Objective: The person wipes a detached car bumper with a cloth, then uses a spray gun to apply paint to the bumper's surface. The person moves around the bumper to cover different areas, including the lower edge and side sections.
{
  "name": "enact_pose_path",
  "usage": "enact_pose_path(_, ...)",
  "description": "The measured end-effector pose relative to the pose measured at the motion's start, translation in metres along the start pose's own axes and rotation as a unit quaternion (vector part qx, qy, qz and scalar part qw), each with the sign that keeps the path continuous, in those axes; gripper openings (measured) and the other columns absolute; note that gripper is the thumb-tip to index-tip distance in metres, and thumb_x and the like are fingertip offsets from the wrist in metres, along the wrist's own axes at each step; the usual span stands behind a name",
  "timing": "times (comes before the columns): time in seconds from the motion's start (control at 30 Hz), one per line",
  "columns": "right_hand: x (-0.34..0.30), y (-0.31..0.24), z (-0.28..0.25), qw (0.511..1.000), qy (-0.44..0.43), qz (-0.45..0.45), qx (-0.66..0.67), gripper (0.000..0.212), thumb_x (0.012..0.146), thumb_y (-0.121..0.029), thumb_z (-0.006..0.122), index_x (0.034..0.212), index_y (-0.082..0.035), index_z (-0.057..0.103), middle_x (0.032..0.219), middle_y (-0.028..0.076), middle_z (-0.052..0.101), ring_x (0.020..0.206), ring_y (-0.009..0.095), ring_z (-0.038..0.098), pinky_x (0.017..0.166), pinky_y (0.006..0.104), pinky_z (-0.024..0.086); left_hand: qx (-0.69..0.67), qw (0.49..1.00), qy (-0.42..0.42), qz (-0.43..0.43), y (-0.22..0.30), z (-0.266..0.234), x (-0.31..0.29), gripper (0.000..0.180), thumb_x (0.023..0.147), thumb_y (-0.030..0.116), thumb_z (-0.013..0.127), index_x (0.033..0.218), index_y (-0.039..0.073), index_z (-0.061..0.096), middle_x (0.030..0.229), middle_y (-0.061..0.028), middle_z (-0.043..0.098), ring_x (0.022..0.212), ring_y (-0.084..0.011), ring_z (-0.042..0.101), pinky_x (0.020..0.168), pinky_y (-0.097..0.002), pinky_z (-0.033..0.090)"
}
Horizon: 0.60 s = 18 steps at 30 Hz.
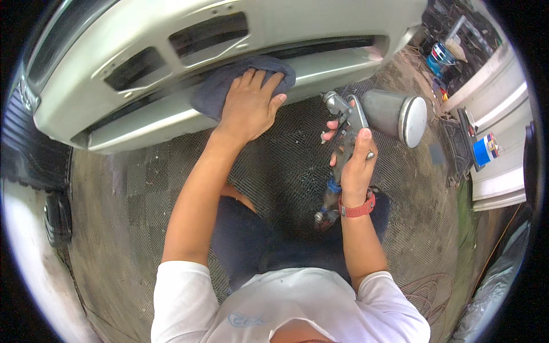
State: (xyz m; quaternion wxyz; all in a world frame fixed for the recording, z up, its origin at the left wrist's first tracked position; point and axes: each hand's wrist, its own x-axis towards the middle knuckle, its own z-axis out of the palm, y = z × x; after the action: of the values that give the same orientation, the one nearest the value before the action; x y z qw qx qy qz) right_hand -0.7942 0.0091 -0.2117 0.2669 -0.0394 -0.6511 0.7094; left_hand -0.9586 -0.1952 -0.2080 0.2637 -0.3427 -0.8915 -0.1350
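Observation:
A dark blue cloth (pixel 209 91) lies bunched against the pale silver-green car bumper (pixel 320 68), over its long lower slot. My left hand (pixel 249 108) holds the cloth against the panel, palm down with the fingers curved over it. Off to the right, my right hand (pixel 357 163) grips a spray gun (pixel 346 134) by its handle, some way from the bumper. The gun's grey cup (pixel 389 114) with a pale round lid points to the right, and its metal nozzle end is turned toward the bumper. Part of the handle is hidden by my fingers.
Dark ribbed matting (pixel 154 177) covers the floor beneath the bumper. At the right stand a blue paint tin (pixel 440 60), a blue-and-white can (pixel 485 150) and white corrugated panels (pixel 503 114). A coiled hose (pixel 426 294) lies low on the right.

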Motion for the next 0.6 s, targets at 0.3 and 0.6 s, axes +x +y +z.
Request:
enact_pose_path(0.3, 0.053, 0.007, -0.065, 0.994, 0.101, -0.007, 0.034, 0.063, 0.121, -0.053, 0.036, 0.152, -0.002, 0.058, 0.115, 0.013, 0.078, 0.091, 0.016, 0.074, 0.056, 0.0259, 0.053, 0.020, 0.996, -0.041, 0.075, 0.071, 0.060, 0.095, 0.055, 0.108, 0.043, 0.061, 0.151, 0.008, 0.060, 0.140, -0.0231, 0.068, 0.136, -0.0412, 0.059, 0.112, -0.0524, 0.045)
enact_pose_path(0.6, 0.069, 0.041, -0.108, 0.989, 0.134, -0.020, 0.063, 0.060, 0.121, -0.049, 0.038, 0.125, 0.000, 0.072, 0.114, 0.011, 0.079, 0.092, 0.014, 0.075, 0.058, 0.0265, 0.054, 0.039, 0.990, 0.027, 0.135, 0.116, 0.133, 0.169, 0.061, 0.107, 0.047, 0.062, 0.151, 0.005, 0.058, 0.136, -0.0264, 0.068, 0.127, -0.0455, 0.062, 0.106, -0.0576, 0.047)
